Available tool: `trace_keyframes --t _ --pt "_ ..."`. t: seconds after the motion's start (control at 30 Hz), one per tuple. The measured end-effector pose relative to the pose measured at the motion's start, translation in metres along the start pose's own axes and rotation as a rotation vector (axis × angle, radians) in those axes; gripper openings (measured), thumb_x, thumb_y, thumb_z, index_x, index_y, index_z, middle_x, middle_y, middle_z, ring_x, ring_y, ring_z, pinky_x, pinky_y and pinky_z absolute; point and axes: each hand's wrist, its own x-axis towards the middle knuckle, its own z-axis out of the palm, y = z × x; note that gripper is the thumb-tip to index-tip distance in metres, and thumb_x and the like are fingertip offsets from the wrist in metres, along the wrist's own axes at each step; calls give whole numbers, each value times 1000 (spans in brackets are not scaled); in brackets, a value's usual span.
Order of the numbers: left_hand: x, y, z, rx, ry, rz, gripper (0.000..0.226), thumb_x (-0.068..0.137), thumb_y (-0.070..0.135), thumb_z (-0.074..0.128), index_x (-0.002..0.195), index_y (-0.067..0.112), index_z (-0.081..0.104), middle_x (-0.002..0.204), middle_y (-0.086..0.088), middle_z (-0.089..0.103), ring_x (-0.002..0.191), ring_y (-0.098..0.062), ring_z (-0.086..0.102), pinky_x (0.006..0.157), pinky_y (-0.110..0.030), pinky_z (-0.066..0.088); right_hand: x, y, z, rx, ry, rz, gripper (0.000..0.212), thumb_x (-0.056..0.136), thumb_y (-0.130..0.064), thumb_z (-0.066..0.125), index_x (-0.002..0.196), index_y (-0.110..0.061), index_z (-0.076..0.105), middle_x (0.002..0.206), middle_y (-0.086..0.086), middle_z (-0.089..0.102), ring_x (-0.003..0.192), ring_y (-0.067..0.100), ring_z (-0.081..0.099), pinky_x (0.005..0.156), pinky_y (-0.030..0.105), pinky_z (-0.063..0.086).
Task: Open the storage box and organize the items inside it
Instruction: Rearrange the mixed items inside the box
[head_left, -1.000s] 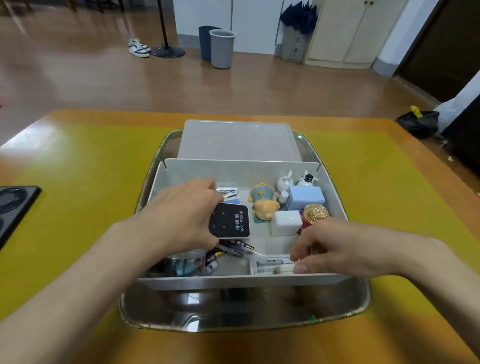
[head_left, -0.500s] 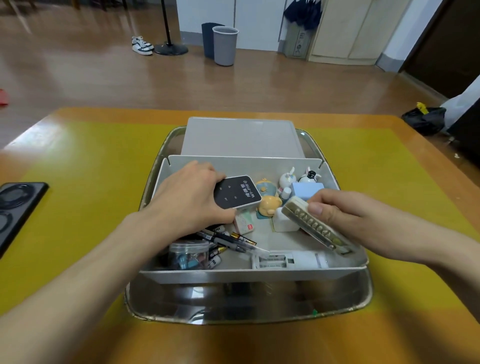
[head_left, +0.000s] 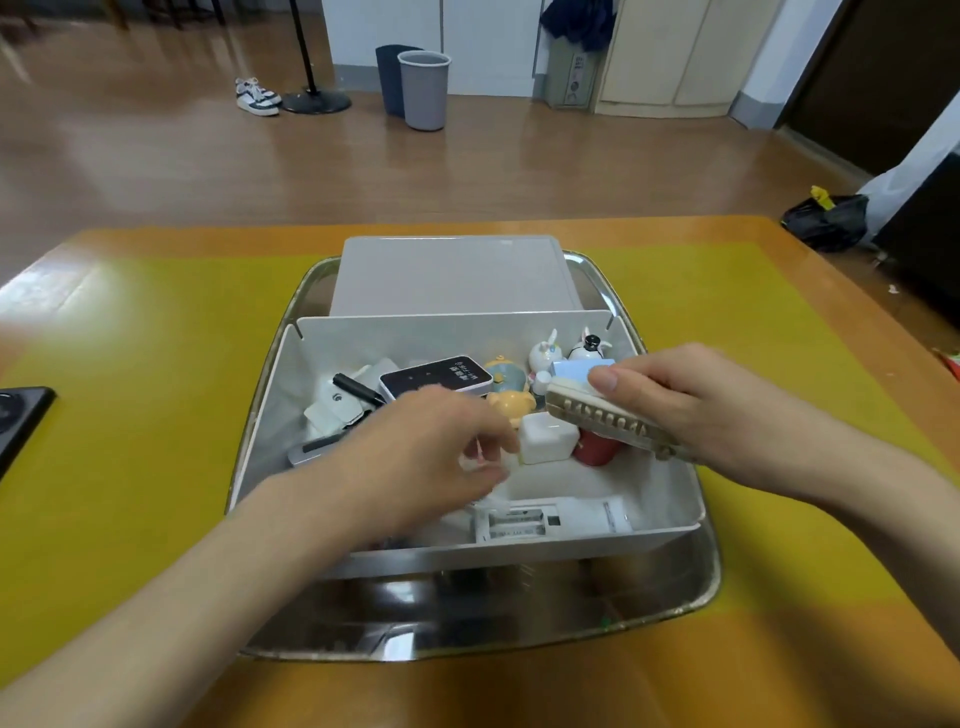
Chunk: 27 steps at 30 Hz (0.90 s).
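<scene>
The white storage box stands open, its lid lying flat behind it. My right hand grips a beige slotted bar and holds it above the box's right side. Blurred with motion, my left hand hovers over the middle of the box, fingers loosely curled and nothing plainly in them. At the back of the box lies a black WiFi device. Around it are a white pouch, a black pen, small figurines, a white cube and a white battery case.
The box sits in a shiny metal tray on a yellow mat over a wooden table. A black object lies at the table's left edge. Two waste bins stand far off on the floor.
My left hand let go of the black WiFi device, now lying at the back of the box, and moved toward the middle. My right hand lifted the beige bar from the box's front.
</scene>
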Motion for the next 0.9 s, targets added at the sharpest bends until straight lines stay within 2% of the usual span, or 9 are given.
trace_keyframes --t 0.1,0.2,0.3,0.37,0.47,0.53,0.77,0.83,0.9 --pt "6 9 18 39 -239 61 31 89 39 70 120 34 69 112 18 66 103 -1 57 92 -28 49 1 4 -2 18 30 39 68 97 -62 37 86 -7 75 70 -1 73 58 10 61 54 31 48" --pt "16 8 27 74 -303 104 40 88 43 69 126 32 64 118 15 63 107 -8 56 93 -31 49 2 7 -2 -12 61 36 76 97 -67 35 91 1 69 77 15 69 61 27 53 61 47 50" --pt "24 9 36 177 -336 150 37 87 44 68 122 31 65 114 11 63 103 -13 58 89 -36 49 2 7 -2 20 70 34 70 98 -66 36 83 -6 68 68 5 68 63 30 55 65 51 52" --pt "27 11 41 187 -339 128 36 86 46 69 118 31 66 112 10 64 101 -14 58 88 -35 49 3 7 -2 39 77 33 65 100 -62 37 75 -8 64 58 -7 63 56 16 50 62 48 51" --pt "29 11 44 120 -339 69 32 82 44 73 110 29 68 101 10 64 91 -13 57 82 -33 52 7 6 -2 39 103 35 70 100 -63 38 77 1 52 61 9 47 58 27 42 61 54 48" --pt "27 10 43 81 -343 39 35 81 46 74 113 31 67 108 11 60 96 -10 53 86 -32 51 9 3 -3 58 117 16 69 100 -63 39 74 1 47 61 6 41 57 23 39 58 53 44" --pt "24 15 37 26 -366 -24 41 81 41 76 119 31 64 113 14 63 102 -8 57 89 -32 54 10 0 -2 68 130 10 67 101 -60 39 71 -1 49 61 10 45 57 22 42 59 55 44" --pt "23 16 35 13 -330 -41 43 81 41 76 120 31 62 111 14 62 100 -7 57 88 -28 53 9 -1 -2 82 137 19 68 100 -60 39 72 1 47 63 18 46 57 22 42 59 55 45" --pt "21 17 33 -47 -261 -47 39 81 37 76 118 30 65 104 13 63 92 -6 57 81 -25 52 8 -1 -3 82 143 28 69 99 -61 39 74 3 48 62 15 45 56 21 41 59 54 45"
